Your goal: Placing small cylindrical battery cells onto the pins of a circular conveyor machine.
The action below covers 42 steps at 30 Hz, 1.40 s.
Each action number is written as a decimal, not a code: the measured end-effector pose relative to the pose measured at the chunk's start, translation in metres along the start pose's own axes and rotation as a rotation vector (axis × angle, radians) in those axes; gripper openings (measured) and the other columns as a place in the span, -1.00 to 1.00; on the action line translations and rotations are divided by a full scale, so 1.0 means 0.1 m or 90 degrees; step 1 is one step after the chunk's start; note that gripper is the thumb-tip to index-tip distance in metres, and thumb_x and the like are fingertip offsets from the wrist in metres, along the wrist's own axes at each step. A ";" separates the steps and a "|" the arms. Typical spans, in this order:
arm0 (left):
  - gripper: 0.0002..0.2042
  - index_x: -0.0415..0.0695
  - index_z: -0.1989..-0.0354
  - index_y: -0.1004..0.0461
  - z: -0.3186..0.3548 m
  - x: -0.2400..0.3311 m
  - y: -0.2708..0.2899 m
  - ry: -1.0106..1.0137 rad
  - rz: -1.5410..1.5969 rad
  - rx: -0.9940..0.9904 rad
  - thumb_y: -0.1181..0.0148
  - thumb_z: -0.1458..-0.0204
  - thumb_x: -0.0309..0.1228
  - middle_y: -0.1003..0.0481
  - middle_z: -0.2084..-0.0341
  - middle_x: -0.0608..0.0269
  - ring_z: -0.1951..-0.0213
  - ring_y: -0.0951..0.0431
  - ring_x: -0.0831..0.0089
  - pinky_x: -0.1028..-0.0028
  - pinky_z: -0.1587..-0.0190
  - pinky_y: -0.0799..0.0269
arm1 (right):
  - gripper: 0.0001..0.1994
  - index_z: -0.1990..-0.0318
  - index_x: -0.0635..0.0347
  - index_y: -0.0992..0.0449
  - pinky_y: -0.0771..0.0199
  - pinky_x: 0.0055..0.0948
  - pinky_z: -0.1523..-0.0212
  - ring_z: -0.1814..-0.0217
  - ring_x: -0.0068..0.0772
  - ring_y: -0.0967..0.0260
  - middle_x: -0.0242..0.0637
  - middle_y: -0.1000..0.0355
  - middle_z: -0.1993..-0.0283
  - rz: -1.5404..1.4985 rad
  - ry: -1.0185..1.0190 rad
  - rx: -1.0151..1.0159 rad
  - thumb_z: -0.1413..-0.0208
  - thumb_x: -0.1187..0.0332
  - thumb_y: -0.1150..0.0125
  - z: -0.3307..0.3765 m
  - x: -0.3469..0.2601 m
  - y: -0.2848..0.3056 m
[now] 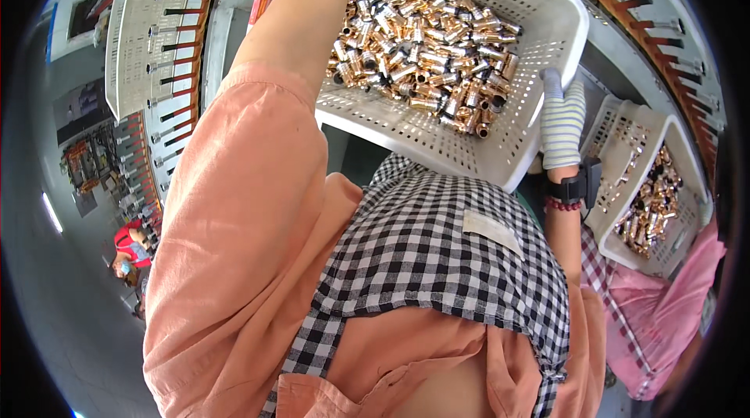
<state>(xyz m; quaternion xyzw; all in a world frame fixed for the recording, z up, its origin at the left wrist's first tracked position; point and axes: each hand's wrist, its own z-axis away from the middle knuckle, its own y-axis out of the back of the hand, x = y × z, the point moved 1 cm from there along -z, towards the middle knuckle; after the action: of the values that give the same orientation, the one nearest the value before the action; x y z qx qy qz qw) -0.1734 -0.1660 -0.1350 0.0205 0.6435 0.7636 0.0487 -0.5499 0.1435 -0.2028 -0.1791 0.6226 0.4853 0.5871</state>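
A large white perforated plastic basket (461,154) is tilted in front of me. Many small copper-coloured and silvery cylindrical metal fittings (422,51), some with black ends, lie heaped inside it. My right hand (562,121), in a striped knit glove, is closed on the basket's right rim, with the fingertips over the edge. A black band is around that wrist. My left forearm (301,16) reaches up across the basket's left side. It runs out at the top edge, so my left hand is out of sight and its hold cannot be seen.
At right, another white basket (672,238) holds similar fittings, beside a co-worker's pink sleeve (664,309). Curved rows of upright rods with metal heads (176,51) line both sides. A pale crate (117,66) stands far left; a person in red (129,242) is beyond.
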 end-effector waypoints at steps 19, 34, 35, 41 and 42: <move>-0.43 -0.20 -0.10 -0.56 0.14 -0.80 0.05 -0.038 -0.062 -0.043 0.09 -0.29 0.06 -0.58 0.05 -0.27 -0.04 -0.57 -0.19 0.06 -0.10 -0.42 | -0.60 -0.04 0.34 -0.57 -0.47 -0.43 0.10 0.20 -0.47 -0.44 -0.22 -0.57 0.22 -0.008 -0.041 -0.126 -0.41 0.11 -0.10 -0.27 -0.19 0.24; -0.59 -0.21 0.11 -0.63 -1.15 1.57 -0.29 -0.245 0.192 0.094 -0.04 -0.21 -0.10 -0.59 0.25 -0.26 0.12 -0.58 -0.21 0.03 0.06 -0.43 | -0.36 -0.46 0.20 -0.20 -0.43 -0.29 -0.21 -0.21 -0.24 -0.38 -0.01 -0.37 -0.27 -0.137 0.052 0.272 -0.30 0.24 -0.25 -0.78 -0.08 1.99; -0.60 -0.21 0.11 -0.62 -1.19 1.53 -0.31 -0.257 0.186 0.116 -0.04 -0.21 -0.11 -0.59 0.26 -0.26 0.12 -0.58 -0.22 0.04 0.07 -0.43 | -0.35 -0.46 0.20 -0.19 -0.42 -0.27 -0.23 -0.23 -0.22 -0.37 0.01 -0.35 -0.29 -0.125 0.050 0.270 -0.29 0.22 -0.26 -0.78 -0.03 1.99; -0.61 -0.24 0.10 -0.62 -1.28 1.55 -0.35 -0.192 0.251 0.028 -0.07 -0.25 -0.13 -0.61 0.45 -0.06 0.40 -0.61 0.15 0.21 0.22 -0.45 | -0.46 -0.38 0.29 -0.32 -0.38 -0.37 -0.25 -0.25 -0.29 -0.36 -0.07 -0.41 -0.23 -0.123 -0.011 0.256 -0.31 0.26 -0.21 -0.72 0.32 1.94; -0.61 -0.24 0.10 -0.62 -1.28 1.57 -0.35 -0.202 0.249 0.047 -0.08 -0.24 -0.14 -0.61 0.45 -0.08 0.40 -0.61 0.14 0.21 0.22 -0.45 | -0.52 -0.34 0.30 -0.36 -0.37 -0.45 -0.23 -0.21 -0.39 -0.35 -0.16 -0.43 -0.21 -0.108 -0.024 0.247 -0.35 0.30 -0.16 -0.71 0.35 1.96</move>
<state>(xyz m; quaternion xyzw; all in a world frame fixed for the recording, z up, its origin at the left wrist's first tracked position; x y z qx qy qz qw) -0.3394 -0.2697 -0.1958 0.2660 0.6391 0.7216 -0.0008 -0.7532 0.1890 -0.1685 -0.1054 0.6759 0.3085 0.6609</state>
